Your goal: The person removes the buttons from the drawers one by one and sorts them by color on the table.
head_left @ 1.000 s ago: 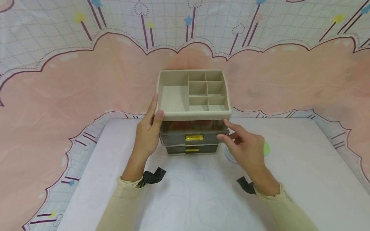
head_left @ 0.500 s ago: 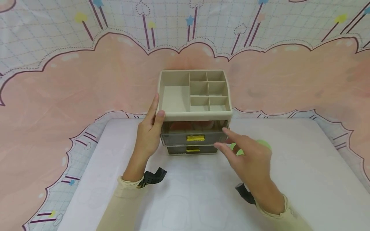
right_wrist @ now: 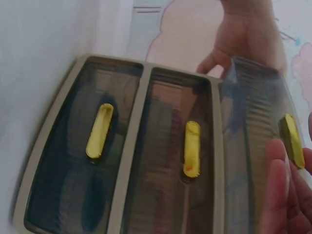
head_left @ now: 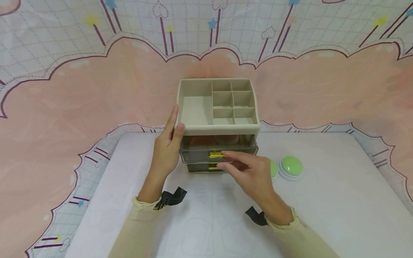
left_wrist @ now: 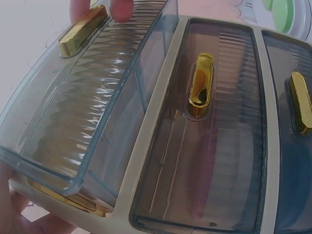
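A beige organizer (head_left: 217,126) with an open compartment tray on top stands at the back of a white mat (head_left: 206,222). It has three smoky clear drawers with gold handles. The top drawer (head_left: 196,152) is pulled partly out, and pink things show dimly inside it. My left hand (head_left: 176,120) presses flat on the organizer's left side, thumb on the front rim. My right hand (head_left: 222,159) pinches the top drawer's gold handle (head_left: 214,154). In the left wrist view, fingertips (left_wrist: 122,7) sit on either side of that handle (left_wrist: 80,31). The middle drawer (left_wrist: 204,161) and bottom drawer (right_wrist: 73,161) are closed.
Two round green push buttons (head_left: 292,165) (head_left: 273,169) sit on the mat just right of the organizer. A pink and checked patterned cloth (head_left: 80,100) covers the surface behind and around the mat.
My right hand has moved left from the top drawer's right corner to its gold handle, uncovering the green buttons. The left hand and the organizer have stayed put.
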A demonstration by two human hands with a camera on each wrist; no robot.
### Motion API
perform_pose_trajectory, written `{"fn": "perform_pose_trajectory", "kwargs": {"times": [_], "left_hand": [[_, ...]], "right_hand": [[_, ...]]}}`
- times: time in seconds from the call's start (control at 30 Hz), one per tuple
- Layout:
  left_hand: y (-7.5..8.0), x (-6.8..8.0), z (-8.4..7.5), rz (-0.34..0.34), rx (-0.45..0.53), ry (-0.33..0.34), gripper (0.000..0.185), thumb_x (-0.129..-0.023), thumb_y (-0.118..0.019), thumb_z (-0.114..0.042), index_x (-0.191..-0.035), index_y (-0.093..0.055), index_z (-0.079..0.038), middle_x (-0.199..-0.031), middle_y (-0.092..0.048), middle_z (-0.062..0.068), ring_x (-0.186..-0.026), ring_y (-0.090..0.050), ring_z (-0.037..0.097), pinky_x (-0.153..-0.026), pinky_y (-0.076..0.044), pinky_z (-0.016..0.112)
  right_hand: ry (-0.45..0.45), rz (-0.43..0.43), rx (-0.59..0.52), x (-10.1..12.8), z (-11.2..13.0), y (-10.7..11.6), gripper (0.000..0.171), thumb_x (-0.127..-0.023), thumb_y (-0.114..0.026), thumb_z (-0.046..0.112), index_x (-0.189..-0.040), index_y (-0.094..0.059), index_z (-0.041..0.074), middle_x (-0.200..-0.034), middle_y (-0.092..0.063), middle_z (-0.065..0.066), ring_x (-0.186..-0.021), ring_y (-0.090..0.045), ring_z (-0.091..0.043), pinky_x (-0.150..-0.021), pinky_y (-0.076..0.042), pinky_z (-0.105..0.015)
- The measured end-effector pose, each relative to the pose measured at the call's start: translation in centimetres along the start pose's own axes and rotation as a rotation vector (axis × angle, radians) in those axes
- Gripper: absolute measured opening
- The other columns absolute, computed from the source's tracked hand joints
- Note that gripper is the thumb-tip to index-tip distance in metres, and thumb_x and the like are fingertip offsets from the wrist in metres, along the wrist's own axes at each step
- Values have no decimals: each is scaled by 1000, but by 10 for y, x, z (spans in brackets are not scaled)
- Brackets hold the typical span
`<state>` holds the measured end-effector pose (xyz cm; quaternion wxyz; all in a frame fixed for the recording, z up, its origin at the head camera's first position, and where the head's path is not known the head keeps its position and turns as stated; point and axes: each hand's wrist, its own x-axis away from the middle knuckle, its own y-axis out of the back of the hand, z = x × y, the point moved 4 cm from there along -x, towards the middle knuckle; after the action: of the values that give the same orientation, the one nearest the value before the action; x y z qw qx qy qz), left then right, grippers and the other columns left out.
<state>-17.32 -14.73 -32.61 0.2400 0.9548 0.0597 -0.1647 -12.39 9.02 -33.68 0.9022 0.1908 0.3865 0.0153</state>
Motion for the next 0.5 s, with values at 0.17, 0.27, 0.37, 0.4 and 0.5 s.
{"fn": "perform_pose_trajectory", "kwargs": {"times": [0.17,0.27,0.37,0.4,0.5], "left_hand": [[0,0,-1,0,2,3,57,-106,-38,-61,-159,-22,-50,-164,-28,-20,-149,-38,16,-120,-36,48],[0,1,-2,2,4,2,57,-106,-38,-61,-159,-22,-49,-164,-27,-20,-149,-39,16,-120,-37,48],[0,1,-2,3,8,0,56,-106,-38,-61,-159,-22,-50,-164,-27,-21,-148,-39,16,-119,-37,47],[0,1,-2,4,9,0,56,-106,-38,-61,-159,-22,-50,-164,-27,-21,-148,-40,16,-119,-37,47],[-1,1,-2,7,12,-3,56,-106,-38,-61,-159,-22,-51,-164,-27,-21,-149,-39,16,-119,-37,48]], "right_hand": [[-33,-44,-8,-2,-3,-7,21,-77,-90,8,-96,-82,6,-84,-80,-6,-62,-72,-10,-57,-56,-17],[-51,-92,-11,-3,-3,-11,19,-75,-91,9,-90,-82,5,-83,-80,-7,-63,-73,-12,-57,-56,-18],[-91,-120,14,-6,-3,-14,17,-75,-92,12,-88,-81,5,-84,-80,-7,-64,-74,-13,-57,-56,-17],[-108,-123,27,-7,-3,-15,17,-76,-91,14,-87,-81,6,-85,-80,-6,-64,-74,-12,-57,-55,-17],[-158,-126,62,-11,-4,-16,16,-77,-91,16,-86,-81,7,-84,-80,-5,-61,-71,-9,-55,-54,-17]]}}
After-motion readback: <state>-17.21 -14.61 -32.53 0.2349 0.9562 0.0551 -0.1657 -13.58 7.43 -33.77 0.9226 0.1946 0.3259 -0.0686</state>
